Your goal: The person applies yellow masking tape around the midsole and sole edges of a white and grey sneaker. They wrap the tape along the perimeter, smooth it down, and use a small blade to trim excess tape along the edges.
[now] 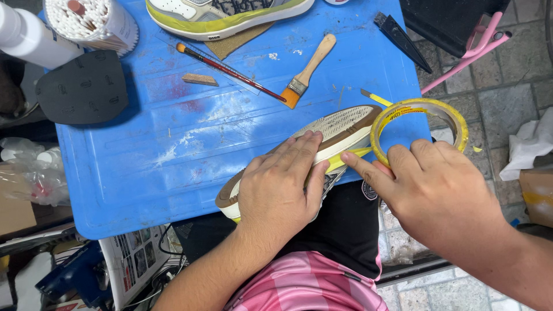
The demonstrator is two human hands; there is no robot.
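A sneaker (340, 124) lies sole-up at the near edge of the blue plastic table (173, 155). My left hand (279, 187) lies flat on its side and presses it down. My right hand (435, 184) grips a roll of yellow tape (419, 109), with the forefinger pushing a yellow strip (345, 158) against the sneaker's white sole edge. The sneaker's heel end is hidden under my left hand.
On the table lie a second sneaker with a yellow-green sole (224, 14), a flat wooden brush (305, 72), a thin red brush (230, 72), a small wood block (200, 79), a black rubber sole piece (83, 86) and a cup of cotton swabs (89, 20). A dark blade (400, 37) lies at the right edge.
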